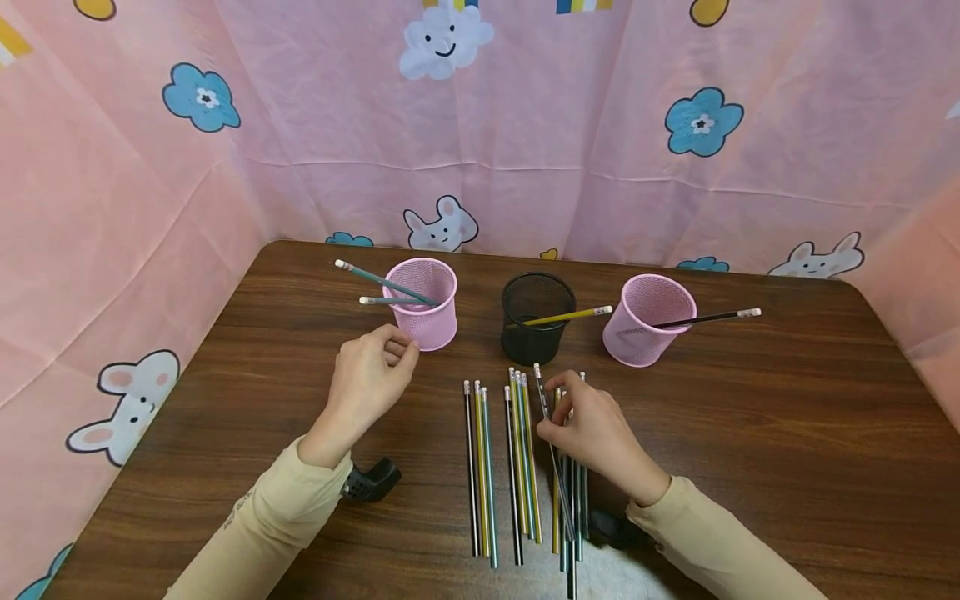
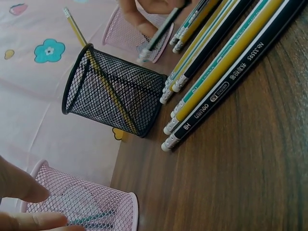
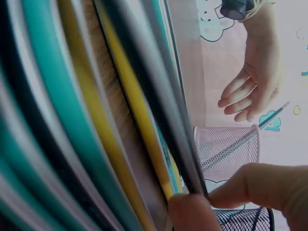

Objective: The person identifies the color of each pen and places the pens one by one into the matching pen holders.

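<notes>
My right hand [image 1: 596, 429] pinches a dark pencil [image 1: 557, 467] between thumb and index finger; its eraser end points away and is raised over the rows of pencils. In the right wrist view, the held pencil [image 3: 159, 91] runs down to the fingertips. My left hand [image 1: 367, 375] is beside the left pink mesh cup [image 1: 431, 325], its fingers loosely bent and holding nothing. Two green pencils [image 1: 382, 282] lean in that cup. A yellow pencil [image 1: 570, 317] leans in the black mesh cup [image 1: 534, 342], and a black pencil [image 1: 712, 317] in the right pink mesh cup [image 1: 637, 337].
Several black, yellow and green pencils [image 1: 482, 475] lie side by side on the brown wooden table [image 1: 787, 433], erasers toward the cups. More pencils [image 1: 525, 467] lie in groups near and under my right hand. A pink patterned cloth [image 1: 540, 125] hangs behind the table.
</notes>
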Demonstrator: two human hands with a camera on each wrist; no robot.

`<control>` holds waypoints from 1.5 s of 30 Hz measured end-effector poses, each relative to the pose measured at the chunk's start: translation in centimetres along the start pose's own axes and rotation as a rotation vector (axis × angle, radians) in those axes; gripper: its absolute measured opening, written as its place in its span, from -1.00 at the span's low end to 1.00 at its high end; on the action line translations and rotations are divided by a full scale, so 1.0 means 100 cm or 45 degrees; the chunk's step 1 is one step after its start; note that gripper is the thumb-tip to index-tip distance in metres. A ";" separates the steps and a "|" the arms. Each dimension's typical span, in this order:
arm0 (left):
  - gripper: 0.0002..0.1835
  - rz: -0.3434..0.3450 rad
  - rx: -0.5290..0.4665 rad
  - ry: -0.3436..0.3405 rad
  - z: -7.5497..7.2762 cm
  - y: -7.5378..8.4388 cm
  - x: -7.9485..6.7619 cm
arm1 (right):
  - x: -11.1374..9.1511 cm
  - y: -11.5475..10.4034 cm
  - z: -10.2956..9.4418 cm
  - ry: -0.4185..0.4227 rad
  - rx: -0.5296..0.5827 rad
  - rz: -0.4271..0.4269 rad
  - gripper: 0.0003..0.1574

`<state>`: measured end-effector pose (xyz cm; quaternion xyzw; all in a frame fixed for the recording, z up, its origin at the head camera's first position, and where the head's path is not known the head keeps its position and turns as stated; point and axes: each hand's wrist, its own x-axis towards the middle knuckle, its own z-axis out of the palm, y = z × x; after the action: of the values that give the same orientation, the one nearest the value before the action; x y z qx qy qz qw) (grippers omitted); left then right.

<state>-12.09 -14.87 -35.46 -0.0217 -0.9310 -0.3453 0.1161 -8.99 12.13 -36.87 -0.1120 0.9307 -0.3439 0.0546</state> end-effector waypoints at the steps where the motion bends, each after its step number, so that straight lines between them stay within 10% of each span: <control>1: -0.84 0.001 0.004 -0.006 0.000 0.000 0.000 | -0.001 0.000 -0.001 -0.007 0.019 0.017 -0.46; 22: -0.84 -0.002 0.026 -0.047 0.003 -0.002 -0.002 | -0.014 0.010 -0.036 0.079 0.626 0.036 -0.70; 45: -0.85 0.001 0.037 -0.076 0.006 0.001 -0.005 | -0.012 0.031 -0.052 0.811 0.718 -0.202 -0.71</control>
<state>-11.69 -14.39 -35.99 -0.0306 -0.9389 -0.3310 0.0886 -9.30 17.99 -34.87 -0.0521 0.7591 -0.6054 -0.2335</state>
